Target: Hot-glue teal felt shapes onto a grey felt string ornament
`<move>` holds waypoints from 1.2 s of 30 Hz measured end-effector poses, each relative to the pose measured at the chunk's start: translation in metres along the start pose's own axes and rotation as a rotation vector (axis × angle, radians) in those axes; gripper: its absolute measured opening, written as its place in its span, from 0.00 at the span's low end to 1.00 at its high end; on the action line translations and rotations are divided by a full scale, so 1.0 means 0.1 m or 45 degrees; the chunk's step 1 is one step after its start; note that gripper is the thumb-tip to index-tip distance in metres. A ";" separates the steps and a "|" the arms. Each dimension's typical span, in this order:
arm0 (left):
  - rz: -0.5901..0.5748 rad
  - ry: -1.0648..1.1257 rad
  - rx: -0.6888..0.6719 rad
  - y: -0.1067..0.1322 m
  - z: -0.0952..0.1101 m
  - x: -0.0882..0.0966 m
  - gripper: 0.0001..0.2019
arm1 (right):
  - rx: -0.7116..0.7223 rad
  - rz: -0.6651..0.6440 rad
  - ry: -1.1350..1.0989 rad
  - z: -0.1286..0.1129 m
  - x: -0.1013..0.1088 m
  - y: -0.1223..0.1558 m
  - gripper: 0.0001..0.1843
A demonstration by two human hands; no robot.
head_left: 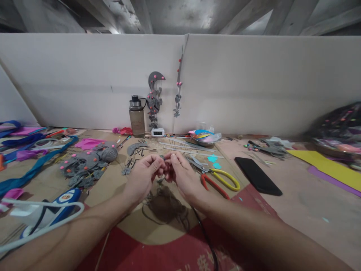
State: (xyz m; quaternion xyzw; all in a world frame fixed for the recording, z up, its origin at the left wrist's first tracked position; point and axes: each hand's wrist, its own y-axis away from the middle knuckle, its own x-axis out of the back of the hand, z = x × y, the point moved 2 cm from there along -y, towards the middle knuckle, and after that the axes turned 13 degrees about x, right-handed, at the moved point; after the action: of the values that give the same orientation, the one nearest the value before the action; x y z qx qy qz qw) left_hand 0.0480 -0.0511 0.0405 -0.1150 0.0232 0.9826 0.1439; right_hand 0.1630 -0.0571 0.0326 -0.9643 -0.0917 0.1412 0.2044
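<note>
My left hand (142, 175) and my right hand (183, 177) meet over the middle of the cardboard, fingertips pinched together. What they pinch is too small and too covered to name. Below them lies a loose tangle of grey yarn (166, 209), partly in shadow. Scissors (224, 178) with one red and one yellow handle rest just right of my right hand, blades pointing away. Small turquoise cut-out shapes (212, 159) lie beyond the scissors. A grey crescent piece (137, 148) sits behind my left hand.
Grey pieces with pink balls (87, 163) are heaped at left, near a blue-and-white object (62, 205) with a pale cable. A bottle (137, 118) and small digital clock (157, 132) stand by the white partition (239, 75). A black phone (256, 175) and yellow sheet (327, 165) lie right.
</note>
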 end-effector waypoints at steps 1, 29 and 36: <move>0.009 0.056 0.012 -0.01 0.01 0.00 0.12 | 0.003 -0.019 0.009 0.00 0.01 -0.01 0.15; 0.081 -1.340 0.126 -0.28 0.07 0.48 0.10 | 0.333 -0.255 1.517 -0.49 0.67 -0.23 0.09; -0.153 -1.507 0.045 -0.20 -0.05 0.33 0.05 | -0.005 -0.492 2.268 -0.46 1.10 0.00 0.17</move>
State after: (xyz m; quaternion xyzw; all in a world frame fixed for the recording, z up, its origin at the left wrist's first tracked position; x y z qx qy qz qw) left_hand 0.0242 -0.0228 0.0282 0.4536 -0.0512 0.8693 0.1897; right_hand 0.2805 -0.0482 0.0467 -0.6849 -0.0601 -0.6926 0.2181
